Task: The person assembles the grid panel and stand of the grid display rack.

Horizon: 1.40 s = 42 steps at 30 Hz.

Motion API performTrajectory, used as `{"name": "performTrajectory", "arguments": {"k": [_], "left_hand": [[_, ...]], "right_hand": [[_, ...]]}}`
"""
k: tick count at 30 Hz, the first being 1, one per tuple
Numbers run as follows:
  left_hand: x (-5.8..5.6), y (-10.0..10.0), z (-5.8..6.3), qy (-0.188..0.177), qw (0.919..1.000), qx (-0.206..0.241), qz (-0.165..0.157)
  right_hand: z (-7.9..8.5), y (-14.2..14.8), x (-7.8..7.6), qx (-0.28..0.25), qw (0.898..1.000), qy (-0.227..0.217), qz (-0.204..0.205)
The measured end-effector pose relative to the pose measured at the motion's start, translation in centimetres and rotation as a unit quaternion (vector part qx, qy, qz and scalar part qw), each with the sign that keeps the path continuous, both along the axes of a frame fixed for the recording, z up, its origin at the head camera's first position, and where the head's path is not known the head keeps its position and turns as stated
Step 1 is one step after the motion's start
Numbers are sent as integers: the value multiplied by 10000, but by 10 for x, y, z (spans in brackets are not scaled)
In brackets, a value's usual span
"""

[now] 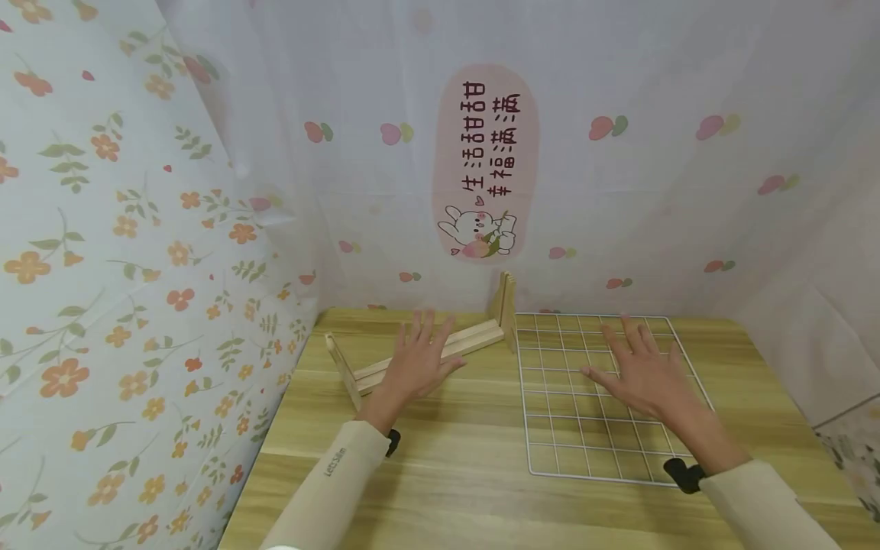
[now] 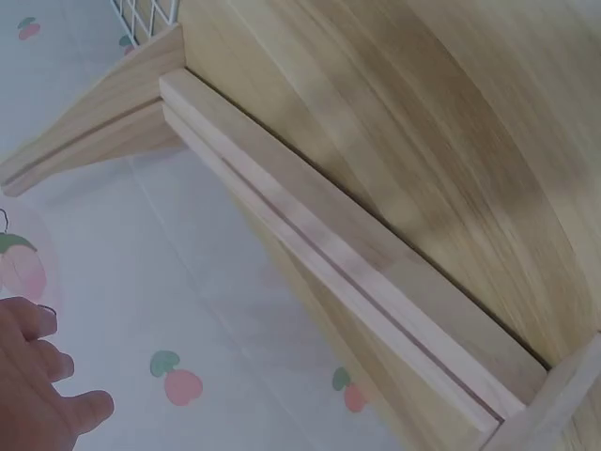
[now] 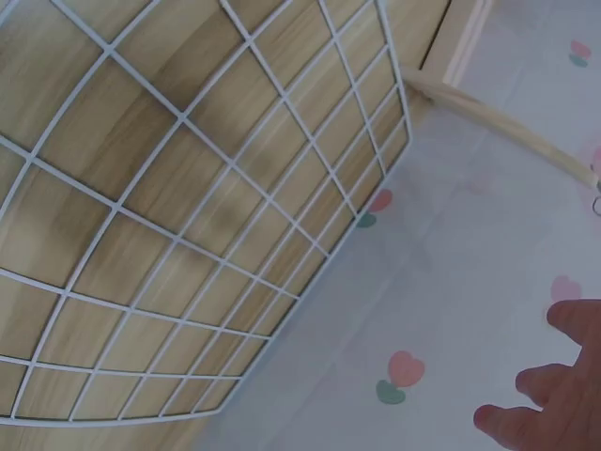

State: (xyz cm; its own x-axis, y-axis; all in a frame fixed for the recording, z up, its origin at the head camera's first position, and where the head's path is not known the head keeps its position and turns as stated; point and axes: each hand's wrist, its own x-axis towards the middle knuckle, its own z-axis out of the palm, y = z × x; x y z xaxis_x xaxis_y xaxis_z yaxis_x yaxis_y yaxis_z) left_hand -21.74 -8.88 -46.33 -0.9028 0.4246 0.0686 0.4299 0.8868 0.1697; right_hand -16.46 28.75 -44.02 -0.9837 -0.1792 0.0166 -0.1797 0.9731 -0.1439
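- left hand (image 1: 414, 367), fingers apart, above wooden stand (image 1: 481, 336)
- right hand (image 1: 649, 378), fingers apart, above wire grid (image 1: 574, 394)
- wire grid nears back edge of desk (image 1: 447, 473), whose surface extends before wooden stand

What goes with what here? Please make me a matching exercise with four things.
Things:
1. Wire grid
2. Wooden stand
3. Left hand
4. Rabbit drawing

Descriptions:
A. Outstretched, overlapping the stand in the head view
B. Printed on the backdrop
C. White, lying flat on the tabletop
D. Pale brown, with an upright piece at each end

Pairs: 1-C, 2-D, 3-A, 4-B
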Motion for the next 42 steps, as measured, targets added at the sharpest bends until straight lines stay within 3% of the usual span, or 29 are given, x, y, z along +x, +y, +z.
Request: {"name": "performTrajectory", "arguments": {"k": [12, 18, 42], "left_hand": [[0, 18, -9, -81, 9998, -193, -67], [3, 30, -7, -137, 9995, -260, -141], [2, 75, -16, -313, 9993, -1, -200]], "right_hand": [[-4, 13, -4, -137, 9998, 44, -162], [-4, 17, -5, -168, 9996, 103, -210], [-8, 40, -12, -500, 9970, -127, -580]]}}
